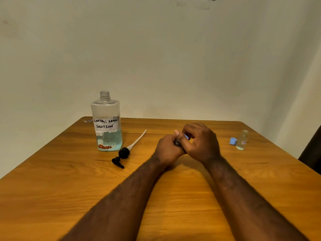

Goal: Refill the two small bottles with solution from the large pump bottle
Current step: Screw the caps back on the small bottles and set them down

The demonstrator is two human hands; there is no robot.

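Two bare forearms reach from the near edge over the wooden desk [52, 197], and the hands meet near its middle.

The large bottle [106, 124] stands upright at the far left of the desk. Its threaded neck is open. Pale blue liquid fills only its lower part, and the rest is clear and empty. A handwritten label reads "Contact Lens Solution", and a reddish-brown patch shows near the base. Just right of it the black pump head [124, 153] lies on its side on the desk, its white tube pointing away toward the back.

The left hand [167, 150] has its fingers clenched round the held bottle [177, 142]. Only a dark sliver of it shows between the hands, so its contents cannot be made out. The right hand [201, 143] is curled over the top, thumb and fingers pinching the held cap [186, 136], of which only a bit of blue shows.

Well apart, at the far right, the open small bottle [242, 140] stands upright and uncapped. It is clear glass, and a little pale liquid seems to sit at the bottom. Its tiny label is unreadable. The loose cap [233, 141], blue, rests on the desk just left of it.
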